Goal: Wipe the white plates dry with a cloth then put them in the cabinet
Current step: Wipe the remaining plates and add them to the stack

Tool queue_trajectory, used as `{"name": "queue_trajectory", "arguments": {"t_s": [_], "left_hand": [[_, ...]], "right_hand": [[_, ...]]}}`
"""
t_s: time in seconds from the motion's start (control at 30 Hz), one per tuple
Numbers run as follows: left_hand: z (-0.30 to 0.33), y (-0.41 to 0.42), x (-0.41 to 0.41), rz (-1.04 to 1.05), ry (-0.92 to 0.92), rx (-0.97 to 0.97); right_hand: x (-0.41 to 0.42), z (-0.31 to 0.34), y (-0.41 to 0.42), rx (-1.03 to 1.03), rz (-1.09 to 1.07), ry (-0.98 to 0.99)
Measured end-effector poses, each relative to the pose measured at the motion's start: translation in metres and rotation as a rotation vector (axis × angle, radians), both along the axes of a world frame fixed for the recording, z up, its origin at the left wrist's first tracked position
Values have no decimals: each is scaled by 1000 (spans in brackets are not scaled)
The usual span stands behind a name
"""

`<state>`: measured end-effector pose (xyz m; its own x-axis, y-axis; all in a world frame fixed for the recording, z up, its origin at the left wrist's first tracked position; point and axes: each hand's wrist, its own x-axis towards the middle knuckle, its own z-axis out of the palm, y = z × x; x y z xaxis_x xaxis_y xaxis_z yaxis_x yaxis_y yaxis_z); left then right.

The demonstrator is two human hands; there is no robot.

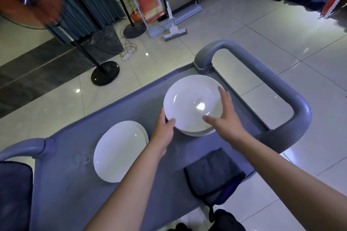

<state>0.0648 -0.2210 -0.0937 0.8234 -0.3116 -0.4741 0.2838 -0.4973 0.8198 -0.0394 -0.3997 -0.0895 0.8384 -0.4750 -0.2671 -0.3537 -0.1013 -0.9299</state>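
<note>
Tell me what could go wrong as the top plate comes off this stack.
1. The left hand pinches only the near rim of the top plate, and the right hand lies open against it; it could slip.
2. The stack beneath could shift or get chipped.
3. The cloth overhangs the cart edge; a passing arm could knock it off.

We see glossy, smooth white plates (191,103) that look ceramic, on a matt grey plastic cart (78,155) with a ribbed handle (272,78). The dark cloth (212,172) looks soft and napped. The floor tiles (244,30) are polished and reflective.
</note>
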Motion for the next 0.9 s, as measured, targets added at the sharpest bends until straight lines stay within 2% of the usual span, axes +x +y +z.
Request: {"name": "queue_trajectory", "arguments": {"t_s": [0.13,0.23,0.3,0.37,0.43,0.53,0.63,0.73,0.9], "left_hand": [[7,0,1,-35,35,-33],[16,10,2,-74,65,-46],[20,33,0,-69,33,-3],[19,66,0,-84,-78,47],[9,108,2,-82,-175,123],[-9,183,8,68,-234,276],[-24,245,13,242,-218,322],[-31,275,12,343,-59,244],[-38,284,13,429,42,18]], "right_hand": [[2,3,3,-93,-13,89],[1,17,26,-394,-7,209],[-2,30,58,-573,69,155],[-6,37,94,-612,168,39],[-10,34,128,-562,272,-3],[0,18,167,-402,431,91],[30,2,193,-240,404,246],[62,-13,214,-33,248,350],[98,-25,235,36,60,424]]}}
